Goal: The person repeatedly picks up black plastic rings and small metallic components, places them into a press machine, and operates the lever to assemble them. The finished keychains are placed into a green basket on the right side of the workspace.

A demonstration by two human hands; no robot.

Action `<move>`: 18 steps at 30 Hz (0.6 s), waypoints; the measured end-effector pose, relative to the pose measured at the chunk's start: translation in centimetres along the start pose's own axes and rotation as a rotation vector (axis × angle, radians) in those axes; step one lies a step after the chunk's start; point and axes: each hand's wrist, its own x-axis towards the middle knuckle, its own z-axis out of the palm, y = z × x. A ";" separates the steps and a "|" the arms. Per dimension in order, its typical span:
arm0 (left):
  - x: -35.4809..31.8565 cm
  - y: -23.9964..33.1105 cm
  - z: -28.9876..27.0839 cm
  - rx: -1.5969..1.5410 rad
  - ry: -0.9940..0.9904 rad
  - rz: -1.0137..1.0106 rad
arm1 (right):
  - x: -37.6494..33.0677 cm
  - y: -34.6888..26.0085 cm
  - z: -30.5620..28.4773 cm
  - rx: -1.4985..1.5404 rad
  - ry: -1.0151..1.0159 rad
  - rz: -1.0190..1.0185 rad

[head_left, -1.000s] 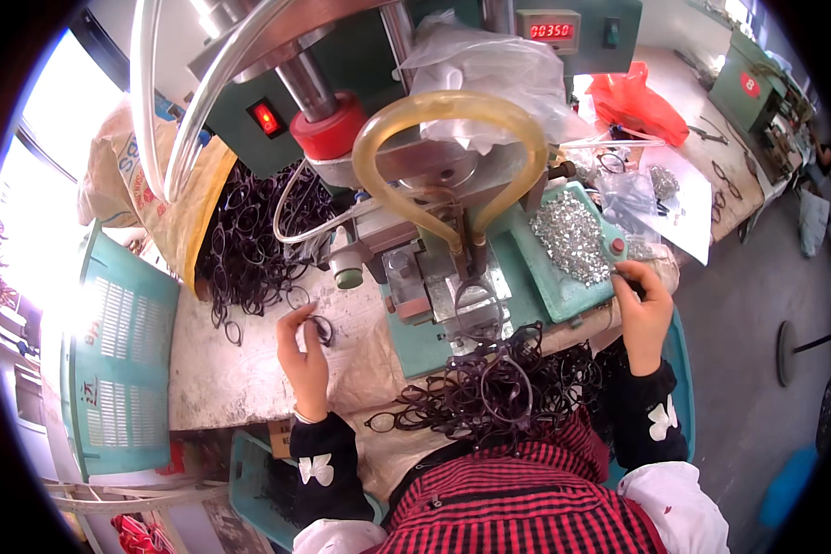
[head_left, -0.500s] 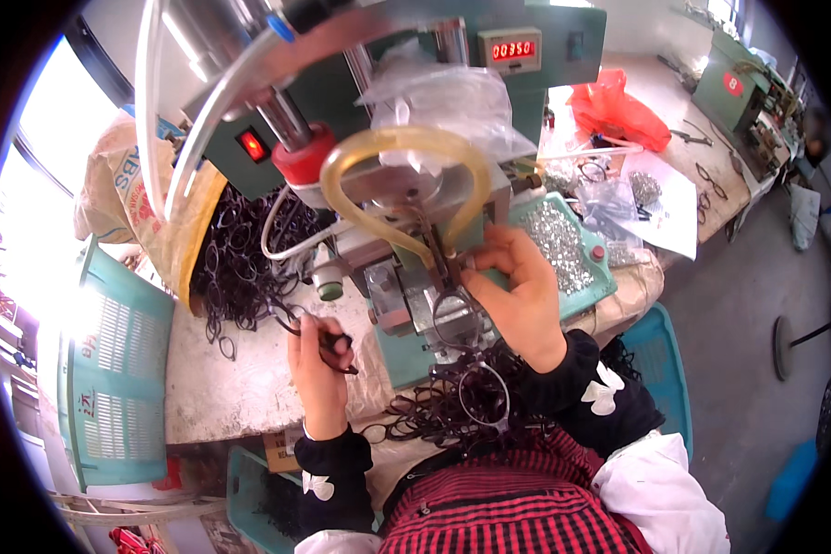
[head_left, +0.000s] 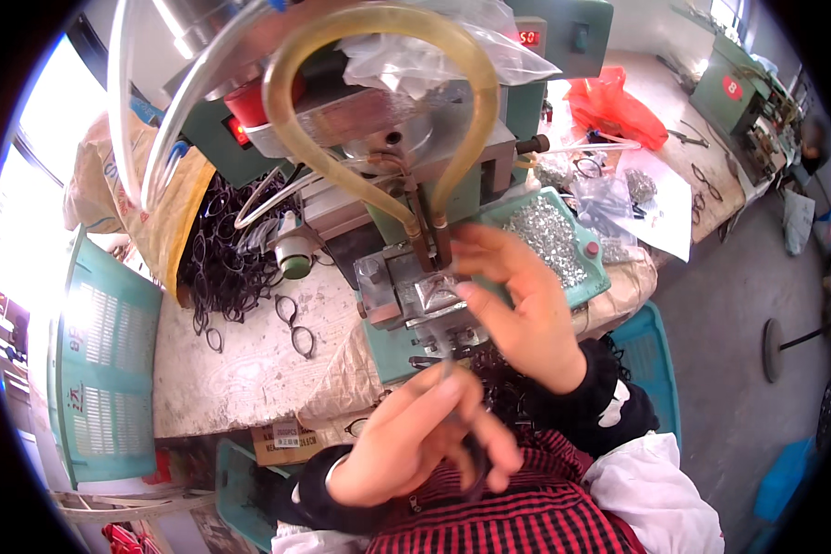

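Low in front of the machine, my left hand (head_left: 425, 434) is blurred, with its thumb and fingers closed on a smeared dark eyeglass frame (head_left: 474, 464). My right hand (head_left: 526, 309) reaches in from the right, thumb and forefinger curled together beside the metal fixture (head_left: 434, 294). Anything between those fingertips is too small to make out. Two brown prongs (head_left: 427, 249), fed by a yellow looped hose (head_left: 483, 102), stand over the fixture right at those fingertips. Another dark eyeglass frame (head_left: 293, 323) lies on the table to the left.
A green tray of small shiny metal parts (head_left: 549, 242) sits right of the fixture. Dark frames (head_left: 226, 254) are heaped in a sack at left, beside a tall green basket (head_left: 111, 360). A red plastic bag (head_left: 616, 106) lies at the back right.
My left hand has moved right and toward my body. The frame at the fixture has left it; another frame now lies on the table at left. My right hand stays by the fixture.
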 end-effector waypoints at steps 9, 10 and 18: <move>5.1 -2.9 -3.3 -0.147 0.008 -0.032 | -0.3 11.5 -8.7 -1.013 0.192 -0.190; 5.2 -2.9 -3.3 -0.138 0.015 -0.028 | -0.2 11.9 -8.7 -0.998 0.196 -0.182; 0.2 -2.5 -5.0 0.217 -0.203 -0.113 | -1.4 11.2 -9.3 -0.857 0.221 -0.167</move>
